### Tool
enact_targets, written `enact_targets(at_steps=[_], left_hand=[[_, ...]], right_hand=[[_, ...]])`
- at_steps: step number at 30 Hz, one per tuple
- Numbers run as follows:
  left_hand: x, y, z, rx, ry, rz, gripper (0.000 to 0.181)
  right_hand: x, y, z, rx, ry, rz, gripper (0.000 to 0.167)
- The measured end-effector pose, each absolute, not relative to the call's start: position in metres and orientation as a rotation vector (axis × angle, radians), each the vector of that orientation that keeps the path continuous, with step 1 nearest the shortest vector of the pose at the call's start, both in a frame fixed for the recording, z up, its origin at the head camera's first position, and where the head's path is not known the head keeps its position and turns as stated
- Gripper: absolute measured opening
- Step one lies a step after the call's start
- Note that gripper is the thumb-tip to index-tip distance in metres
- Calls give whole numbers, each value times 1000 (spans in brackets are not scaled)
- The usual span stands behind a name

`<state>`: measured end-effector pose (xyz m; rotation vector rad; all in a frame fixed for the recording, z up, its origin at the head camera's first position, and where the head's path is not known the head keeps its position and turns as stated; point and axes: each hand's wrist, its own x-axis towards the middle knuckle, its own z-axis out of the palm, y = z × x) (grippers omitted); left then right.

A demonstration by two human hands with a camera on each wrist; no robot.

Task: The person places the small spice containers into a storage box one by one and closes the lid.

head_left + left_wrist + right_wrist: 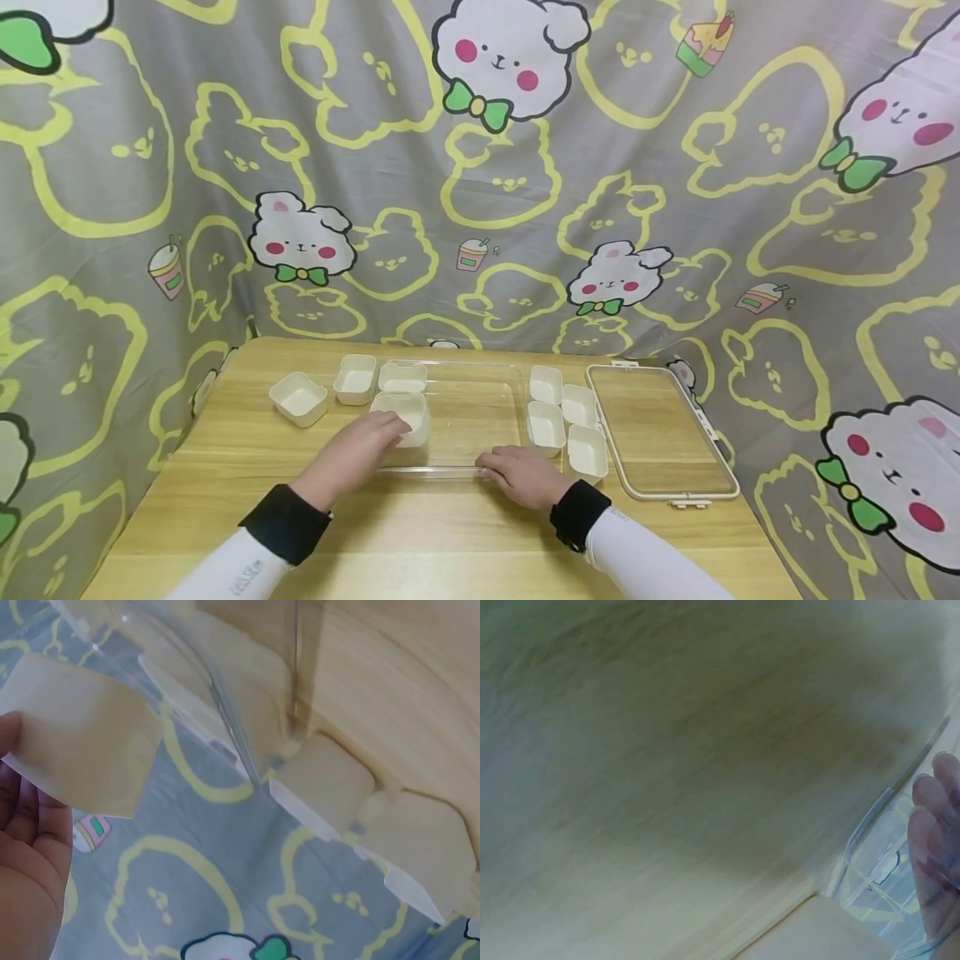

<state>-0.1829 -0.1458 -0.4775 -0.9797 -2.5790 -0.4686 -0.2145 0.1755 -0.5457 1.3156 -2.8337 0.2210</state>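
Note:
My left hand (363,446) pinches a small cream container (405,421) by its near side, over the left part of a clear plastic box (472,417). In the left wrist view, the held container (82,735) shows its plain outer side, with the thumb and fingers at its edge. Another cream container (402,377) sits in the box's far left corner. At the box's near edge, toward the right, my right hand (528,477) grips the wall. Through the clear plastic its fingers (930,795) appear in the right wrist view, partly blurred.
Left of the box stand two cream containers, one farther out (298,398) and one beside the box (356,379). Several more containers (587,452) cluster to its right. A clear lid with a white rim (663,496) lies beyond them. Patterned curtain (405,167) surrounds the wooden table (420,542).

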Motion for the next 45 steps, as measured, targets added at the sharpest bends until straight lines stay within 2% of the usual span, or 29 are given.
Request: enact_targets(at_steps=[12, 37, 45], left_hand=[[-182, -135, -495, -1022, -2661, -355, 27], [-176, -132, -505, -962, -2757, -234, 18], [-178, -136, -510, -963, -2835, -338, 19]], right_hand=[[-215, 176, -545, 1314, -2838, 211, 18], [-213, 175, -544, 1311, -2825, 215, 17], [-214, 175, -545, 1307, -2836, 216, 17]])
